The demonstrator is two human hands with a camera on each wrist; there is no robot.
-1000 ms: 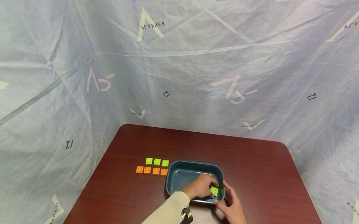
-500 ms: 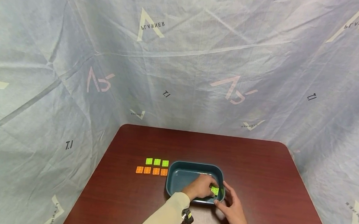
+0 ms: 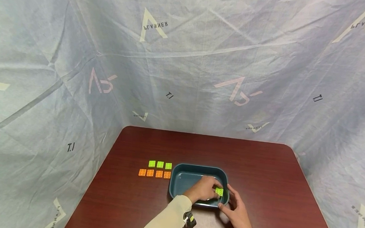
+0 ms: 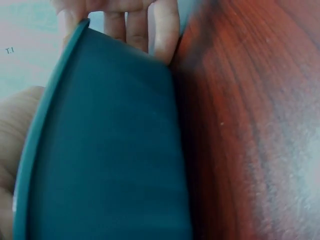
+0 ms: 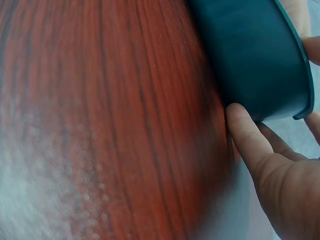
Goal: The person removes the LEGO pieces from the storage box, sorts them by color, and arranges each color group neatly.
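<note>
In the head view my left hand [image 3: 203, 188] reaches over the near side of a dark teal tray [image 3: 200, 166]. Its fingers pinch a lime-green toy brick [image 3: 219, 191] inside, close to the right end wall. Around the tray's right end curls my right hand [image 3: 237, 212], thumb at the near corner and fingers along the outer right side. The right wrist view shows the thumb [image 5: 244, 129] touching the outer wall low down. From the left wrist view, the tray's wall [image 4: 110, 140] hides the brick.
Left of the tray lie two rows of bricks: three lime-green bricks [image 3: 160, 165] behind, several orange bricks [image 3: 159, 174] in front. All sit on a dark red wood-grain table [image 3: 276, 175]. Pale printed cloth [image 3: 185, 69] hangs behind and at the sides.
The lime-green brick in my left hand has shifted slightly away from me and to the right within the tray. My right hand keeps its place.
</note>
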